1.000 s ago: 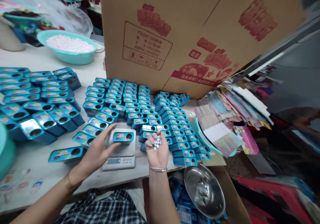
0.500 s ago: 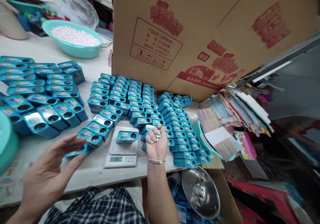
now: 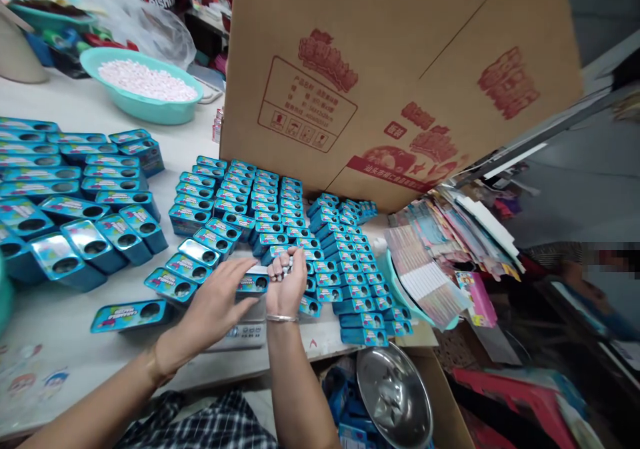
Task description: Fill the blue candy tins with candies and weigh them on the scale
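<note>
A large cardboard carton (image 3: 390, 29) with red print is standing on the table (image 3: 55, 319). To its right, colourful sheets (image 3: 463, 235) are lying piled up, and 1 striped sheet (image 3: 425, 275) is lying across a turquoise basin (image 3: 389, 269), with 1 pink packet (image 3: 483, 302) sitting near it. A shiny metal bowl (image 3: 395, 395) is resting below the table edge.

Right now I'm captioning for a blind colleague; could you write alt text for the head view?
The right hand, curled around pale pellets, and the left hand flank a blue tin at a scale. More tins crowd the white table before a big carton.
</note>
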Demonstrator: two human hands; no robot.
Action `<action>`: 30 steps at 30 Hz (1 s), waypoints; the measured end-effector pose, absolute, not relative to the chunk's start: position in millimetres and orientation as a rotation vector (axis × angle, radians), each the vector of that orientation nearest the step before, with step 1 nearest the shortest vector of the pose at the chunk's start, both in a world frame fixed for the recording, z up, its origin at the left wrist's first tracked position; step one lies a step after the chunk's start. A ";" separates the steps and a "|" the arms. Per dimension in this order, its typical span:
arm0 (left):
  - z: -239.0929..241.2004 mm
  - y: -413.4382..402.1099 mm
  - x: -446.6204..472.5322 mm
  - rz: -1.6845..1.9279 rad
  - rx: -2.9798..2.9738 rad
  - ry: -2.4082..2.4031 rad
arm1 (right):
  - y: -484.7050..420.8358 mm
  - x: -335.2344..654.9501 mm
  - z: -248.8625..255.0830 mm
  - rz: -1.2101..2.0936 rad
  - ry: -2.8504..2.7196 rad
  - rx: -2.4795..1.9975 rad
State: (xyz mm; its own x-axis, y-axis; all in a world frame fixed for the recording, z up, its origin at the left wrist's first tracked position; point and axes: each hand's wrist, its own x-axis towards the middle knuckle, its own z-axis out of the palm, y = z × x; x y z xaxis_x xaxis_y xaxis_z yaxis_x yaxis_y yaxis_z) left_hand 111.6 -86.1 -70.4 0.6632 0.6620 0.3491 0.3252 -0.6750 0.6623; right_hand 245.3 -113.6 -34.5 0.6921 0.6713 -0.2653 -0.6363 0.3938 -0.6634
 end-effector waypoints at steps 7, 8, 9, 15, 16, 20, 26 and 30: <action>-73.5 -79.6 129.3 0.658 2.280 0.769 | -114.9 236.1 -37.0 0.762 -0.105 -0.859; -73.4 -80.0 129.4 0.658 2.271 0.767 | -115.1 236.3 -37.1 0.764 -0.100 -0.853; -73.5 -80.3 129.3 0.660 2.264 0.765 | -115.3 237.4 -37.0 0.773 -0.090 -0.845; -69.4 -78.0 115.0 0.767 2.247 0.729 | -124.8 264.1 -27.3 1.012 0.049 -0.643; -66.7 -76.7 108.7 0.808 2.238 0.749 | -128.1 269.6 -24.9 1.043 0.052 -0.600; -52.9 -72.8 79.4 0.914 2.143 0.920 | -141.1 282.3 -18.2 1.063 0.030 -0.510; -48.1 -77.8 59.7 0.863 2.059 1.022 | -145.0 279.3 -15.9 1.022 0.009 -0.595; -55.8 -81.3 62.6 0.850 2.097 1.007 | -143.6 276.6 -16.5 1.000 0.005 -0.655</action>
State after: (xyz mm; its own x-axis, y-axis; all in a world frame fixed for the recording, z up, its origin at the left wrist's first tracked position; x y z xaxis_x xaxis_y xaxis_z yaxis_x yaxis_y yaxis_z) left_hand 62.6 -81.3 -55.8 0.4939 0.8269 0.2687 0.4037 -0.4918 0.7715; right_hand 276.6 -143.6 -16.5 0.5565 0.7769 -0.2945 -0.7801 0.3665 -0.5071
